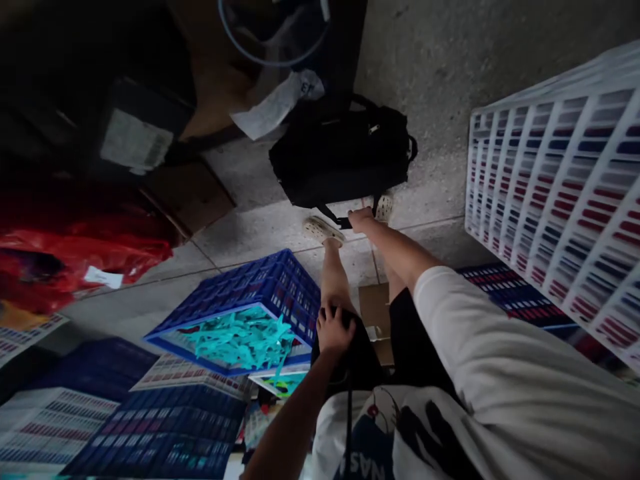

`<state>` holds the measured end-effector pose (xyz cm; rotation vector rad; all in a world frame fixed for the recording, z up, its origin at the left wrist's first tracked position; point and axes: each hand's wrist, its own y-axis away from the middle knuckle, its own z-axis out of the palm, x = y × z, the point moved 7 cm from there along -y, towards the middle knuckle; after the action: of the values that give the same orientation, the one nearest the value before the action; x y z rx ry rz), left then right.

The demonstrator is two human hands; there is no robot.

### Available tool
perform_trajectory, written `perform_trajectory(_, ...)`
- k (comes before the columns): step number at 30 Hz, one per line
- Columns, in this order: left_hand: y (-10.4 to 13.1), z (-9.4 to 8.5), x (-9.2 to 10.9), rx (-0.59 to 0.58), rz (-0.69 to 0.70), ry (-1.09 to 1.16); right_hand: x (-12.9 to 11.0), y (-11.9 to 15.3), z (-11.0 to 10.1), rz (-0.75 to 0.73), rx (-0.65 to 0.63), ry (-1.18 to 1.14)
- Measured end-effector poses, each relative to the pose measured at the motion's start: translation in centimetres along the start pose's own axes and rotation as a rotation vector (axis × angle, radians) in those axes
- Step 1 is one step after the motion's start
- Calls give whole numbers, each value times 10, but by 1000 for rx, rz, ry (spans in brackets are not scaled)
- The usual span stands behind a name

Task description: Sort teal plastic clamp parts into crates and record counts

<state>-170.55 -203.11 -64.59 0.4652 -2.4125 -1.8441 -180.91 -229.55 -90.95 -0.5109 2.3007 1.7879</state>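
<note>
A black duffel bag (340, 160) lies on the floor ahead of my feet. My right hand (361, 219) reaches down, its fingers closed round the bag's carry handle (344, 224) at the near side. Part of the handle is hidden by the hand. My left hand (336, 328) rests on my left knee with its fingers apart, holding nothing. Beside that knee, on the left, sits a blue plastic crate (295, 287) filled with turquoise strips (240, 337).
White slatted crates (550, 180) rise on the right. Red plastic (90, 247), a brown box (190, 197) and a dark box with a label (137, 143) are on the left. White packaging (280, 103) lies behind the bag, near a clear round-rimmed container (275, 63). More blue crates (165, 427) stand lower left.
</note>
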Motion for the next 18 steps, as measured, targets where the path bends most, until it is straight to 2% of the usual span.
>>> perform_trajectory(2,-2,-2,-3,-15,7,35,-15,21,-13,-54,34,36)
perform_trajectory(3,-3,-3,-4,-18,15,45,-21,32,-29,-84,100,58)
perform_trajectory(5,-4,-5,-4,-20,25,53,-26,53,-77,-129,329,95)
perform_trajectory(7,-4,-6,-4,-15,29,54,-19,66,-139,-129,581,120)
perform_trajectory(8,-5,-6,-5,-11,31,59,-14,66,-170,-119,669,133)
perform_trajectory(11,-5,-4,-8,-10,37,83,-6,41,-244,-169,736,237)
perform_trajectory(13,-5,-1,-12,-17,41,100,-9,12,-274,-264,730,332)
perform_trajectory(15,-6,3,-17,-21,43,117,-10,-19,-291,-303,716,395)
perform_trajectory(18,-6,6,-23,-23,42,148,-5,-57,-293,-246,588,362)
